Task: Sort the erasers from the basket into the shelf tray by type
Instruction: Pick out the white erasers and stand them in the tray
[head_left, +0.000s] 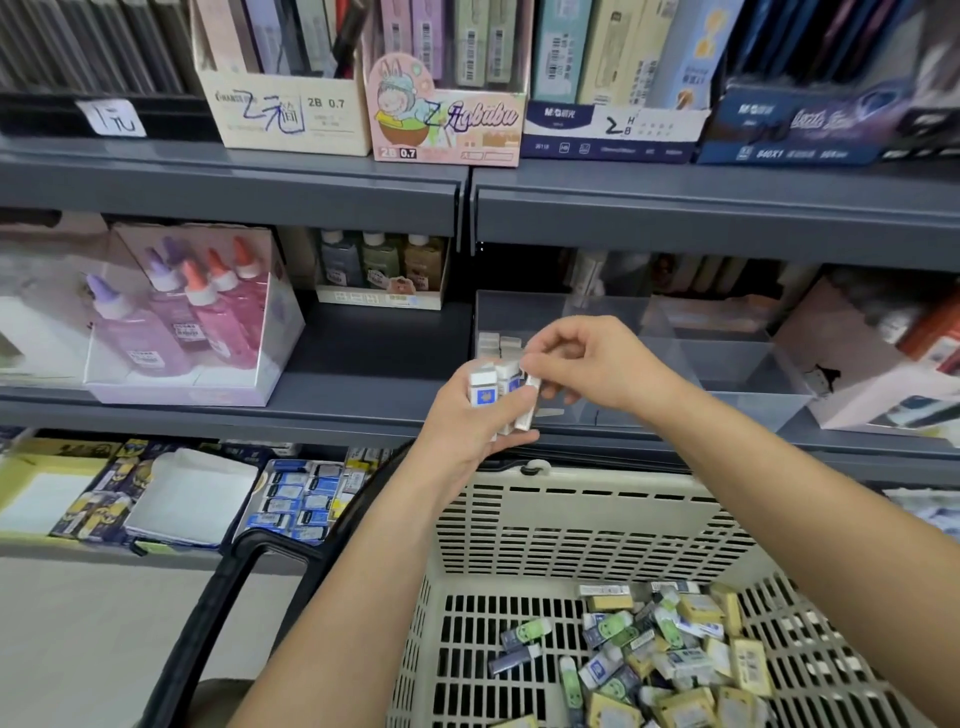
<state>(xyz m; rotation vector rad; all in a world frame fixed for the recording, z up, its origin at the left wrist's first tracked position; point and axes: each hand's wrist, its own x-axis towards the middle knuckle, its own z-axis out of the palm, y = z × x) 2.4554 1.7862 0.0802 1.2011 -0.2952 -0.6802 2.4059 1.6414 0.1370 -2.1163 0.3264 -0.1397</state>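
My left hand (470, 428) grips a bundle of several white erasers with blue labels (493, 387) just in front of the clear shelf tray (727, 364). My right hand (582, 358) pinches one white eraser (532, 382) at the right side of that bundle. A few white erasers (498, 344) stand in the tray's left compartment, partly hidden behind my hands. Below, the beige plastic basket (571, 519) holds a loose heap of mixed erasers (665, 654): yellow, green-faced and dark blue ones.
The tray's other compartments to the right look see-through with little inside. Glue bottles in a clear box (192, 317) stand at left on the same shelf. A pink box (872, 358) sits right of the tray. The basket's black handle (228, 597) hangs at left.
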